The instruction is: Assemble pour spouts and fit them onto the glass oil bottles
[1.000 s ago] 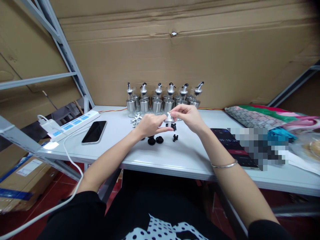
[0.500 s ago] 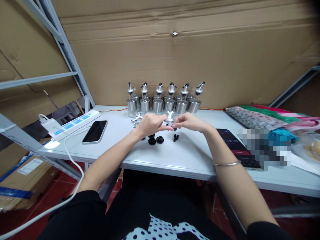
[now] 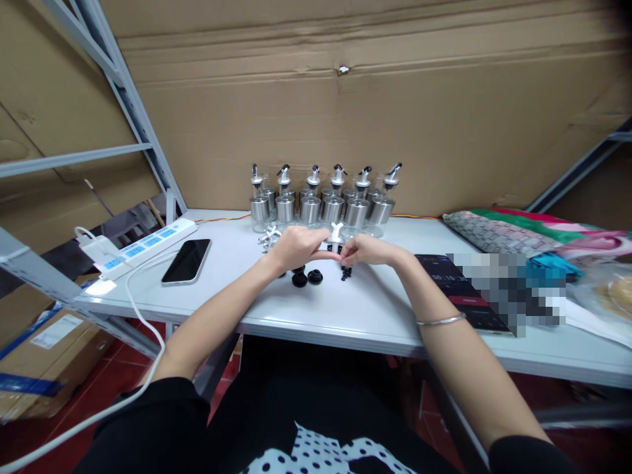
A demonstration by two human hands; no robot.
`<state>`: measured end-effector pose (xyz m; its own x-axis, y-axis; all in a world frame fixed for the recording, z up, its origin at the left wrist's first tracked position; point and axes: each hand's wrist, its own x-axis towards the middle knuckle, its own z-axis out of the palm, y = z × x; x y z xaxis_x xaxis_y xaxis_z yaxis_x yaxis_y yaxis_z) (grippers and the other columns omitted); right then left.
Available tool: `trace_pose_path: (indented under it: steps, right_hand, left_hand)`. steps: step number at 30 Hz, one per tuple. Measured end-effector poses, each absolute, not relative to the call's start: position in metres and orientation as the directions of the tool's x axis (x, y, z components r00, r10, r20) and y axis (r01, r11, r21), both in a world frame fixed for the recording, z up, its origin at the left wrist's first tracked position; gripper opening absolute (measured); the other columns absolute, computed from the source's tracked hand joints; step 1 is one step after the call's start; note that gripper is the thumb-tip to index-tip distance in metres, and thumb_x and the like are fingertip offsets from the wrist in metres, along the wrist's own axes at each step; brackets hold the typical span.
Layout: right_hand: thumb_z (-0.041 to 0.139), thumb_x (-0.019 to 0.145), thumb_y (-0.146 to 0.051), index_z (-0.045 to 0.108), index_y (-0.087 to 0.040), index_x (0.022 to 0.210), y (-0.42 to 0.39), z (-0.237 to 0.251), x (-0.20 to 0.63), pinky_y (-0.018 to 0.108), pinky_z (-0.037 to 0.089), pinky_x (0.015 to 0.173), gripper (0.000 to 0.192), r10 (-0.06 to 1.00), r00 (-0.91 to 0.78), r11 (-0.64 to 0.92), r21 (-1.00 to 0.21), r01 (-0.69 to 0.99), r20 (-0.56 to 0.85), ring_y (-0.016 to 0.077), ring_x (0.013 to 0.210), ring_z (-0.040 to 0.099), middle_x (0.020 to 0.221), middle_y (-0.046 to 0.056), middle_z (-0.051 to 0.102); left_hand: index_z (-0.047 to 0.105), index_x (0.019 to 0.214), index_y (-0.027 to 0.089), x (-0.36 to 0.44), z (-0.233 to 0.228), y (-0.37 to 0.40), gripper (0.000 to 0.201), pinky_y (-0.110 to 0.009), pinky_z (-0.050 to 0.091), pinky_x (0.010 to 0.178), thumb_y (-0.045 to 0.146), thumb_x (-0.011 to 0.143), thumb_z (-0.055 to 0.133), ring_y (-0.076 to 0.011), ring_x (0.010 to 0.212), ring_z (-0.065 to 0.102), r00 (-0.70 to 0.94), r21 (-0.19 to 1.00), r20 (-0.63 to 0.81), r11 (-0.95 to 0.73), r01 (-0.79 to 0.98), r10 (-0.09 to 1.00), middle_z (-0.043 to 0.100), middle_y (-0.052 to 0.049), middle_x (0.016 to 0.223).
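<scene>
My left hand (image 3: 295, 247) pinches a small silver pour spout (image 3: 335, 236) just above the white table (image 3: 375, 309). My right hand (image 3: 369, 250) is lowered next to it, fingertips down among several small black plugs (image 3: 346, 272); whether it grips one I cannot tell. Two black round stoppers (image 3: 306, 278) lie just below my left hand. A few loose silver spout parts (image 3: 269, 237) sit to the left. Behind stand several steel oil bottles (image 3: 320, 201) with spouts fitted, in a row.
A black phone (image 3: 186, 261) and a white power strip (image 3: 141, 247) with its cable lie at the left. A second dark phone (image 3: 459, 289), a blurred patch and coloured fabric (image 3: 523, 230) lie at the right. Cardboard (image 3: 345, 105) walls the back; a metal rack frame (image 3: 123, 99) stands left.
My right hand has dropped from beside the spout down to the black plugs on the table. My left hand still holds the spout, slightly lower.
</scene>
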<state>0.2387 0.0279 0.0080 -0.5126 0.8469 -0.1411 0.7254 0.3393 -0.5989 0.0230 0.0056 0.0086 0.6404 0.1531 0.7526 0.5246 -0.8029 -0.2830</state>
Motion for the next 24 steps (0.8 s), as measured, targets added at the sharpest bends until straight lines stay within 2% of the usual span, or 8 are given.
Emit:
trace_pose_path:
  steps: [4, 10, 16, 19, 21, 24]
  right_hand:
    - [0.065, 0.065, -0.026, 0.066, -0.016, 0.058, 0.027, 0.008, 0.233, 0.026, 0.037, 0.058, 0.011, 0.859, -0.500, 0.366, -0.551, 0.750, -0.110, 0.0126, 0.054, 0.050, 0.051, -0.001, 0.059]
    - [0.064, 0.067, -0.030, 0.063, -0.017, 0.053, 0.025, 0.006, 0.228, 0.026, 0.036, 0.057, 0.019, 0.844, -0.527, 0.395, -0.550, 0.736, -0.098, 0.0131, 0.054, 0.050, 0.051, 0.000, 0.059]
    - [0.066, 0.062, -0.024, 0.059, -0.017, 0.051, 0.028, 0.003, 0.229, 0.027, 0.037, 0.057, 0.015, 0.868, -0.497, 0.364, -0.649, 0.667, -0.023, 0.0137, 0.053, 0.050, 0.047, -0.001, 0.056]
    - [0.060, 0.069, -0.027, 0.059, -0.017, 0.063, 0.028, 0.004, 0.228, 0.027, 0.041, 0.060, 0.012, 0.875, -0.483, 0.374, -0.694, 0.616, 0.042, 0.0136, 0.059, 0.055, 0.060, 0.001, 0.064]
    - [0.059, 0.071, -0.031, 0.059, -0.016, 0.070, 0.027, 0.006, 0.226, 0.026, 0.043, 0.061, 0.015, 0.872, -0.483, 0.368, -0.766, 0.527, 0.087, 0.0132, 0.061, 0.056, 0.067, 0.003, 0.066]
    - [0.063, 0.069, -0.036, 0.062, -0.015, 0.073, 0.023, 0.011, 0.224, 0.027, 0.043, 0.062, 0.021, 0.882, -0.441, 0.335, -0.881, 0.334, 0.168, 0.0118, 0.060, 0.053, 0.066, 0.001, 0.063]
  left_hand:
    - [0.046, 0.063, 0.017, 0.023, 0.009, 0.005, 0.061, -0.023, 0.029, 0.045, 0.070, 0.087, 0.025, -0.0109, 0.041, 0.050, 0.654, -0.282, 0.735, -0.796, 0.535, 0.179, 0.050, 0.003, 0.045]
    - [0.046, 0.063, 0.017, 0.022, 0.008, 0.006, 0.062, -0.023, 0.029, 0.046, 0.070, 0.087, 0.023, -0.0116, 0.042, 0.051, 0.673, -0.269, 0.708, -0.798, 0.540, 0.216, 0.050, 0.003, 0.046]
    - [0.047, 0.063, 0.018, 0.022, 0.009, 0.006, 0.062, -0.023, 0.029, 0.046, 0.070, 0.087, 0.023, -0.0115, 0.041, 0.050, 0.666, -0.268, 0.713, -0.794, 0.546, 0.218, 0.049, 0.003, 0.046]
    - [0.048, 0.064, 0.017, 0.023, 0.009, 0.005, 0.061, -0.023, 0.030, 0.046, 0.069, 0.087, 0.025, -0.0115, 0.041, 0.050, 0.658, -0.265, 0.728, -0.804, 0.532, 0.195, 0.050, 0.003, 0.046]
    - [0.049, 0.066, 0.017, 0.023, 0.010, 0.005, 0.061, -0.022, 0.030, 0.046, 0.069, 0.087, 0.025, -0.0115, 0.042, 0.050, 0.658, -0.256, 0.726, -0.809, 0.530, 0.201, 0.050, 0.003, 0.046]
    - [0.052, 0.068, 0.017, 0.023, 0.010, 0.004, 0.061, -0.022, 0.031, 0.047, 0.069, 0.087, 0.026, -0.0116, 0.042, 0.051, 0.668, -0.244, 0.705, -0.803, 0.544, 0.238, 0.051, 0.003, 0.046]
